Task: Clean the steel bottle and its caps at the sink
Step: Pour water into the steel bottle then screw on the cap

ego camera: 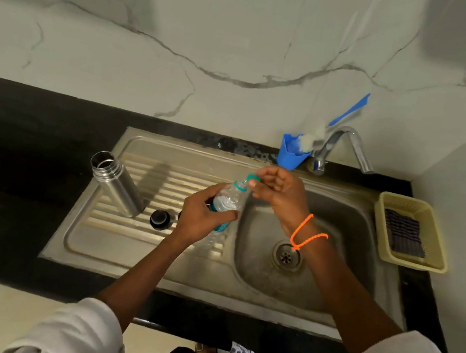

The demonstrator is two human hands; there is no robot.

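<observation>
A dark object behind the left hand (203, 217) is mostly hidden and cannot be identified. The plastic bottle (225, 203) carries a teal label; its print is too small to be read. Its lower end is blocked by the left hand, whose fingers are curled round the body. The green cap (253, 177) is pinched at the bottle mouth by the right hand (279, 193); whether it is on or off the neck cannot be told. An orange string is seen on the right wrist. The steel bottle (118, 183) stands uncapped on the drainboard (108, 248), inside not visible. 1 black cap (159, 219) lies just beside it. A brush (336, 122) is held in a blue cup (291, 153) near the tap (341, 146). A dark cloth (403, 235) lies in a beige basket (432, 231) right of the basin (340, 225)
</observation>
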